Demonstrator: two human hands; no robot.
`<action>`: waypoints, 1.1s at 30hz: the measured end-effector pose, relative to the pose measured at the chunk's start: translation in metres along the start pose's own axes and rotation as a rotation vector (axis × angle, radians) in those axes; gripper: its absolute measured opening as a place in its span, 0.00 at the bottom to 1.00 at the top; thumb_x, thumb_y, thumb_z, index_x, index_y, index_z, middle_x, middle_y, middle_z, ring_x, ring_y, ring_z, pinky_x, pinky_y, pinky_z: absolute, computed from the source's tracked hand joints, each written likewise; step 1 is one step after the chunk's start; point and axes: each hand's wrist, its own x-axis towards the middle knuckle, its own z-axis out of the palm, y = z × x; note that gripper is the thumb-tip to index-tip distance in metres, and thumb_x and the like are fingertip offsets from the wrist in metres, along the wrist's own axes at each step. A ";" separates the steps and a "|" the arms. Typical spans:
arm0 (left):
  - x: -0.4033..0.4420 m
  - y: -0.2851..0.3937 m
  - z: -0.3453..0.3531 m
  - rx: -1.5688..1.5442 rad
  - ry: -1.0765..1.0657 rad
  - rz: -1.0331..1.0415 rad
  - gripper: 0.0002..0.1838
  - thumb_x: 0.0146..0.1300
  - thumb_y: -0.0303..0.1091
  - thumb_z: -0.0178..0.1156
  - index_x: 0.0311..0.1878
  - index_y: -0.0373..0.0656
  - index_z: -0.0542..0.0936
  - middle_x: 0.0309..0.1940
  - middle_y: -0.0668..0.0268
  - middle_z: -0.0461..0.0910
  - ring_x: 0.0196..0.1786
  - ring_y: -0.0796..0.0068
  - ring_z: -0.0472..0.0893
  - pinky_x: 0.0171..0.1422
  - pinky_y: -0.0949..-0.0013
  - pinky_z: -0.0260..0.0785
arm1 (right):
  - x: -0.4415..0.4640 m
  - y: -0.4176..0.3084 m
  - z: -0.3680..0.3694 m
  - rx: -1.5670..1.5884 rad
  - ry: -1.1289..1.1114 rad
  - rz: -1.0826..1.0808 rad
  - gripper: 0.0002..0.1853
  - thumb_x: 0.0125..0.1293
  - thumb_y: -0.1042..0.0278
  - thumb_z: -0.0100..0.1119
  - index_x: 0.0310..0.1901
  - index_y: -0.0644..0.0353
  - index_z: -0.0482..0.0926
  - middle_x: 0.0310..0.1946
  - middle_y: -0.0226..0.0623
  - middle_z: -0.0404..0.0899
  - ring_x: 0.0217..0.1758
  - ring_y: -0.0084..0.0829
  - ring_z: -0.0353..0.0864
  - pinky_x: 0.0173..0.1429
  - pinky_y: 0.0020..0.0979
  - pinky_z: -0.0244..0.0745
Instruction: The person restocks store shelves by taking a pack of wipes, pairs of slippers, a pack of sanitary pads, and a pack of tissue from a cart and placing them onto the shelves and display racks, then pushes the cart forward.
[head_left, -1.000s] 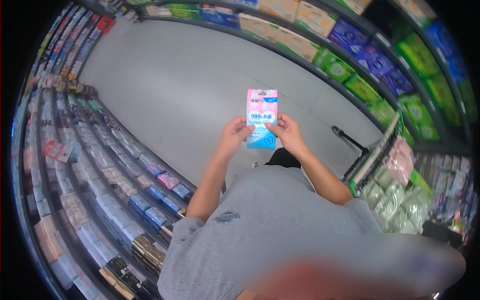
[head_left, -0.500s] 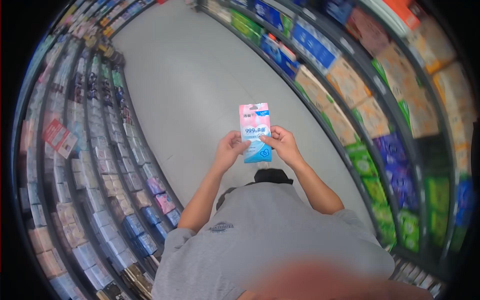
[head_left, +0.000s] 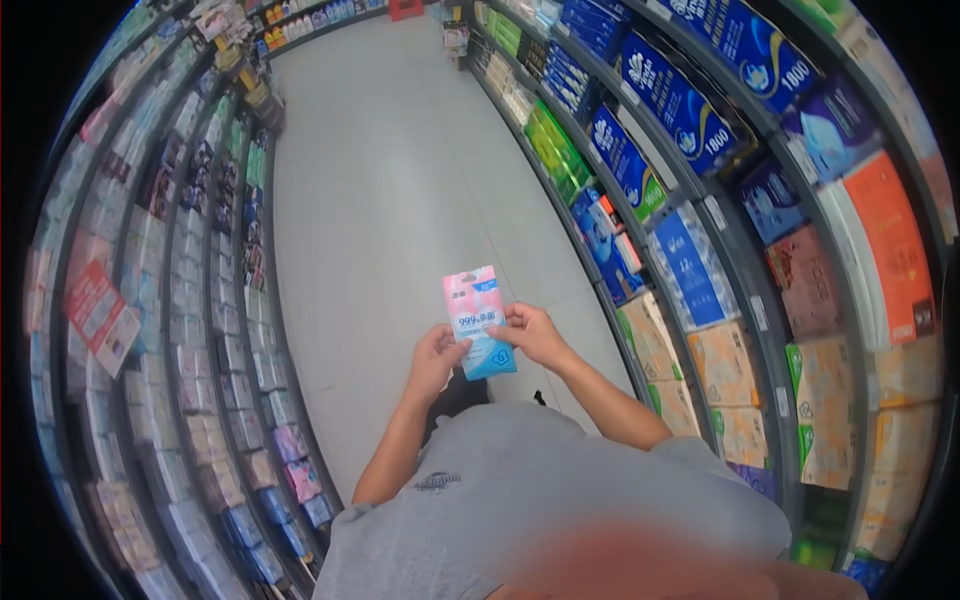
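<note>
Head view: two hands (head_left: 436, 360) clamped on one pink-and-blue packet (head_left: 478, 318), one red-and-white sign (head_left: 103, 318) by the left-hand shelving (head_left: 173, 388).

The packet (head_left: 478, 304) reads "999" (Chinese characters (head_left: 488, 317) alongside) — large blue packs (head_left: 680, 105) read "1800".

Pink and Blue Packet (head_left: 480, 318) Amid Greys

The packet is pink above, bright blue below, with white between and dark blue lettering. The T-shirt (head_left: 580, 450) is grey with a dark printed logo, the floor (head_left: 370, 200) grey. Large packs (head_left: 690, 105) are deep blue with white figures; the hanging card (head_left: 103, 318) is red and white.
</note>
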 end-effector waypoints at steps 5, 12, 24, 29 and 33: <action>0.151 0.079 -0.026 0.045 -0.112 0.128 0.14 0.60 0.29 0.62 0.47 0.34 0.75 0.34 0.64 0.80 0.34 0.78 0.79 0.37 0.74 0.71 | 0.133 -0.065 -0.033 0.025 0.073 -0.108 0.13 0.60 0.68 0.64 0.42 0.67 0.75 0.30 0.35 0.81 0.31 0.20 0.79 0.31 0.23 0.72; 0.322 0.170 -0.038 0.147 -0.157 0.160 0.14 0.57 0.28 0.64 0.45 0.33 0.76 0.32 0.64 0.80 0.33 0.78 0.79 0.38 0.74 0.72 | 0.283 -0.123 -0.074 0.145 0.148 -0.151 0.13 0.64 0.69 0.60 0.46 0.67 0.73 0.38 0.36 0.81 0.37 0.21 0.80 0.40 0.23 0.74; 0.636 0.236 -0.114 0.109 -0.115 0.018 0.16 0.59 0.31 0.63 0.48 0.35 0.76 0.33 0.64 0.81 0.34 0.79 0.79 0.34 0.75 0.70 | 0.611 -0.163 -0.155 0.173 0.071 -0.027 0.13 0.62 0.69 0.61 0.46 0.65 0.74 0.36 0.32 0.81 0.36 0.20 0.80 0.38 0.22 0.74; 0.769 0.319 -0.140 0.099 -0.039 0.133 0.14 0.61 0.31 0.61 0.48 0.36 0.76 0.35 0.65 0.81 0.35 0.80 0.79 0.38 0.75 0.70 | 0.772 -0.236 -0.188 0.061 0.024 -0.120 0.12 0.63 0.71 0.61 0.45 0.66 0.74 0.37 0.34 0.81 0.37 0.20 0.79 0.40 0.23 0.75; 0.831 0.355 -0.150 0.021 0.052 0.082 0.12 0.61 0.30 0.60 0.47 0.37 0.76 0.37 0.65 0.82 0.38 0.79 0.79 0.40 0.75 0.70 | 0.856 -0.265 -0.199 0.098 0.007 -0.265 0.13 0.61 0.70 0.64 0.42 0.69 0.74 0.33 0.36 0.81 0.33 0.19 0.78 0.35 0.20 0.73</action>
